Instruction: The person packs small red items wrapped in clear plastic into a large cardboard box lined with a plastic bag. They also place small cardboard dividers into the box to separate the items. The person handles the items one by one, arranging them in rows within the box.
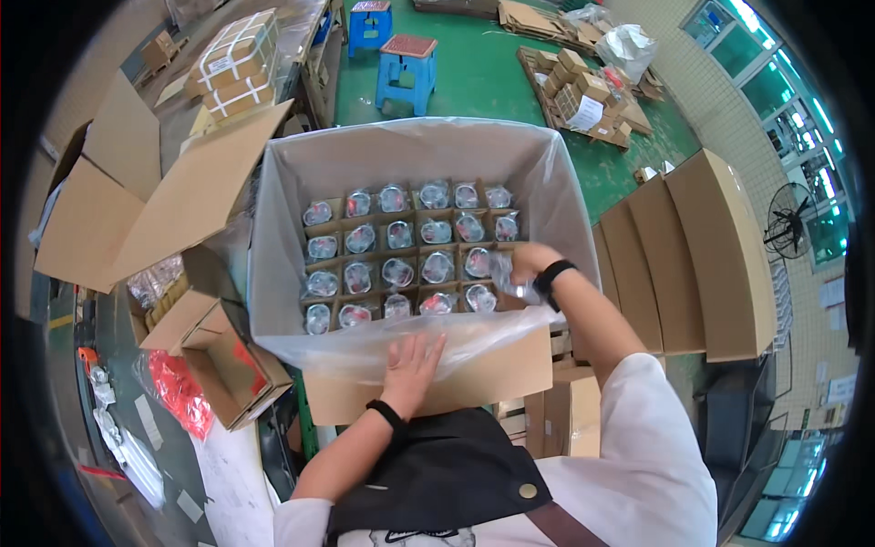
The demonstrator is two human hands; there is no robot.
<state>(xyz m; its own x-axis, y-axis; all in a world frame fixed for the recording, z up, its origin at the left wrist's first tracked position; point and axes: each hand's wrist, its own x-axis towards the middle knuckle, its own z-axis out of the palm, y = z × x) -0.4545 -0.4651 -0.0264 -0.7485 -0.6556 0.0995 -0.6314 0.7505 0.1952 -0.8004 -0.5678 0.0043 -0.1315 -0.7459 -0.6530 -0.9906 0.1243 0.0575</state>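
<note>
Carton [410,150] stands centrally. Hands are apart: left hand [410,369] rests flat on the near plastic liner [314,356]; right hand [533,263] grips clear-wrapped piece [507,277] at the divider grid [343,208], near right. Cell loading appears under way; next move likely calls for aligned seating, then release.

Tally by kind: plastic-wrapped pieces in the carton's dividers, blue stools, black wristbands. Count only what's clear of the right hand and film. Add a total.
Plastic-wrapped pieces: 22
Blue stools: 2
Black wristbands: 2
Total: 26
</note>
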